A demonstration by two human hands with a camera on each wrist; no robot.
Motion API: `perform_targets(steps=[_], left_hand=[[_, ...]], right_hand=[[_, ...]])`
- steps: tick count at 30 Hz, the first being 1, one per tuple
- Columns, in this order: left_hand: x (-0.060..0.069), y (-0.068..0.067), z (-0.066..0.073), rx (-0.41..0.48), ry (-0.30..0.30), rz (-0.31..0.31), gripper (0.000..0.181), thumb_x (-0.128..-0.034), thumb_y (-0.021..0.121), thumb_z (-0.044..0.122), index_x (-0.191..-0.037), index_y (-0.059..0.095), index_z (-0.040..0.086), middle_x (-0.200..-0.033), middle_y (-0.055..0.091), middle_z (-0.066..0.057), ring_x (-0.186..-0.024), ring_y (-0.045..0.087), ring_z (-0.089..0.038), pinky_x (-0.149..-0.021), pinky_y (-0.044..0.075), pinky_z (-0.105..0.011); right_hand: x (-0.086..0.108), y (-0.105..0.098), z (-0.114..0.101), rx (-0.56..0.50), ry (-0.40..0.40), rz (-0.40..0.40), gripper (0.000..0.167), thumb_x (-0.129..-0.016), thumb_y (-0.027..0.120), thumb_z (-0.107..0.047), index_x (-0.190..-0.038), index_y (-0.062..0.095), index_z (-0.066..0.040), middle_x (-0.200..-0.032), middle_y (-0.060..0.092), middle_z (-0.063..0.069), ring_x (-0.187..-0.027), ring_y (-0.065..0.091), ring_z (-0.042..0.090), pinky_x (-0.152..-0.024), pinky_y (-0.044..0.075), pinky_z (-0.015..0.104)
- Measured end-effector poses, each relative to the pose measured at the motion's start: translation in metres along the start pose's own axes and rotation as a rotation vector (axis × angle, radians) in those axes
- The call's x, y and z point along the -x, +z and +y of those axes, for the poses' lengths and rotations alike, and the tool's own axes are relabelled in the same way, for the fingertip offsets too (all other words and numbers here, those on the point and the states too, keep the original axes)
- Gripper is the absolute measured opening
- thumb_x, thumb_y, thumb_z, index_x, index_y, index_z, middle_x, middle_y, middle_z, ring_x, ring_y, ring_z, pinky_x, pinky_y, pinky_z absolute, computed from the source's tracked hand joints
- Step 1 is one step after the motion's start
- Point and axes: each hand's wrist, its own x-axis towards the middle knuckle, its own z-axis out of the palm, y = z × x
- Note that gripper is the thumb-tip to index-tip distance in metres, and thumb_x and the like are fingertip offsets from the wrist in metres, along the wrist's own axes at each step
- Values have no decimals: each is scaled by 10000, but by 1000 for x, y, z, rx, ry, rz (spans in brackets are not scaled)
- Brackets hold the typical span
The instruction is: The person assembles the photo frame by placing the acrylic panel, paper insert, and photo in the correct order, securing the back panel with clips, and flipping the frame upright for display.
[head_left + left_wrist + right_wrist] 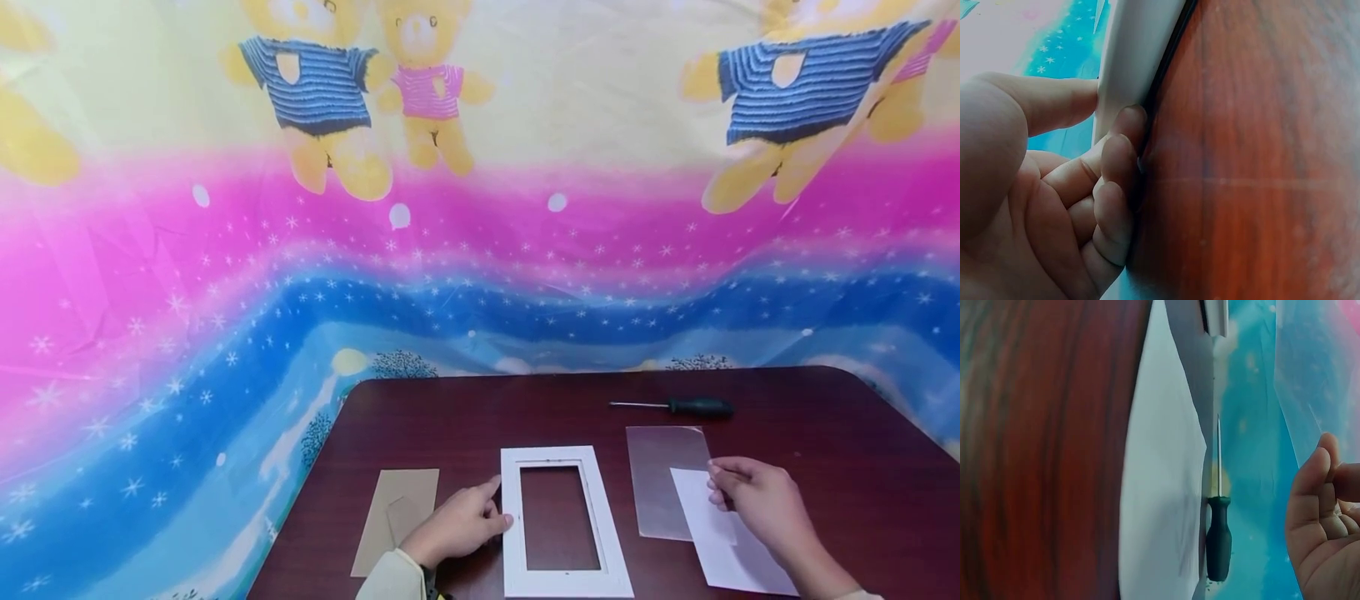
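A white rectangular frame [615, 550] lies on the dark table with its opening facing up. My left hand [461, 525] is at its left side; in the left wrist view, the thumb of my left hand [1041, 181] meets one side of the white frame [1132, 50] and the curled fingertips meet the other. Between thumb and fingers, my right hand [765, 504] pinches the edge of a clear sheet [660, 483]. The right wrist view shows this clear sheet [1316, 369] raised in my right hand [1329, 531]. Beneath that hand lies white paper [738, 554], also seen as white paper [1160, 469] on the table.
A brown board [375, 533] with a small clear piece [402, 517] on it lies left of the frame. Toward the back right of the table [480, 417] is a screwdriver [701, 407] with a dark green handle. A printed cloth [480, 250] hangs behind.
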Motion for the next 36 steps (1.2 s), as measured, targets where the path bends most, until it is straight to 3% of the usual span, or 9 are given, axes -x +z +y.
perform_targets(steps=[29,36], left_hand=[[0,0,0,-2,-9,-3,725,-917,669,322,-1449,376,-73,-589,549,112,-486,460,-39,-478,371,-227],[1,1,0,9,-5,-1,728,-918,668,318,-1449,370,-82,-591,550,112,-487,459,-39,-484,378,-228]], right_hand=[[3,37,-20,-55,-24,-89,278,-968,541,-32,-1156,589,167,-783,681,96,-650,657,179,-595,552,285],[4,44,-20,-57,8,-115,273,-970,553,-33,-1151,589,167,-798,679,91,-668,655,195,-586,550,292]])
